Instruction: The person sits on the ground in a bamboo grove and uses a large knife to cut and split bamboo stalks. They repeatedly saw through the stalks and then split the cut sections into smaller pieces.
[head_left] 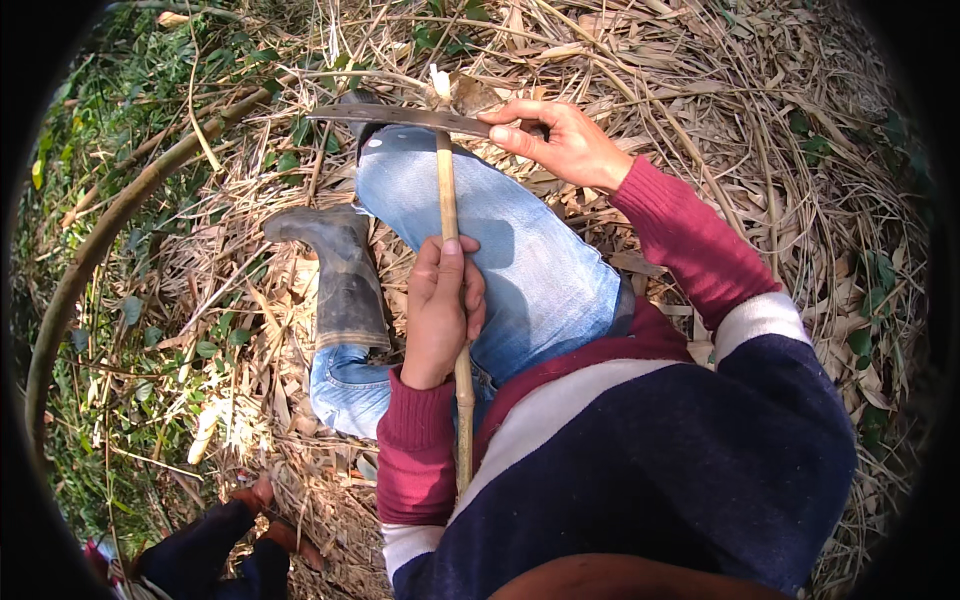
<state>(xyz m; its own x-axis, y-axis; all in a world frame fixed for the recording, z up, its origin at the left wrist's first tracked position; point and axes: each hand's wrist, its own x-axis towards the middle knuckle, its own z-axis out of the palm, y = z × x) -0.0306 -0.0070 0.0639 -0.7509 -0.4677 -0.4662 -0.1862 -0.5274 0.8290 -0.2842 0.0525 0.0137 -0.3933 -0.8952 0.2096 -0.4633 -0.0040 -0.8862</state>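
Note:
A thin bamboo stick (447, 195) runs lengthwise in front of me, its upper end pale and freshly cut. Around its middle, my left hand (440, 310) is closed, the thumb lying along the stick. Out at the far end, my right hand (560, 142) pinches one end of a long, dark, slightly curved knife blade (400, 115) between thumb and fingers. The blade lies crosswise over the stick, just below the pale tip, its narrow end pointing left. Whether it has a handle is hidden by my right fingers. My jeans-clad leg (490, 215) is beneath the stick.
Dry leaves and stalks (700, 110) cover the ground. A dark rubber boot (345, 275) is on my bent leg. On the left, a thick curved stem (110, 225) arches through green plants (75, 370). Another person's legs (215, 545) show at the lower left.

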